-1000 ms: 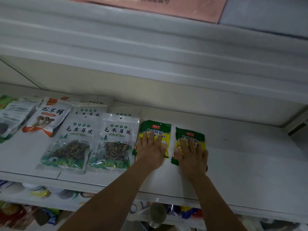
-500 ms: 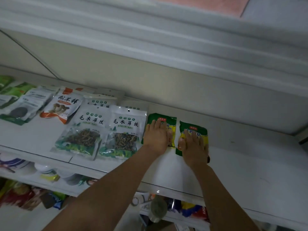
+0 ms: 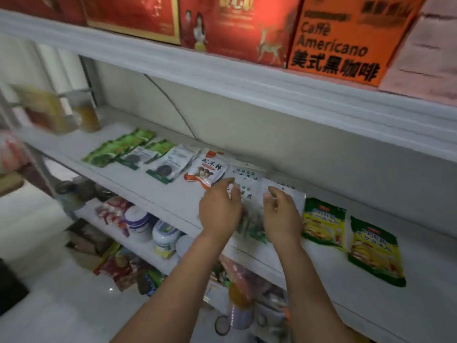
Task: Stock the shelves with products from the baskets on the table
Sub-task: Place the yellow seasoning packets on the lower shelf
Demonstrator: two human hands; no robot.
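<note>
Both hands sit at the centre of the frame, over the 2 white pouches with clear windows (image 3: 249,193) that lie flat on the white shelf (image 3: 435,248). The pouches run with their long axis from the shelf's front lip to its back wall, slanting in the picture from lower left to upper right.

The left hand (image 3: 220,210) covers the left pouch's near half and the right hand (image 3: 282,215) the right pouch's. Any squaring-up would therefore probably be a short nudge straight ahead, with each hand on its own pouch.

Both forearms rise from the bottom edge, palms down. The left hand's fingers are nearly straight and point to the upper right. The right hand's fingers curl loosely and grip nothing. Motion blur hides whether either palm touches the film.

Just right of the right hand lie 2 green-and-yellow plastic pouches (image 3: 324,222), flat, side by side and on the same slant. The right hand is clearly the nearer to them.

A red-and-white mushroom pouch (image 3: 206,170) lies just above the left hand's fingertips. No basket or bench is in view.
</note>
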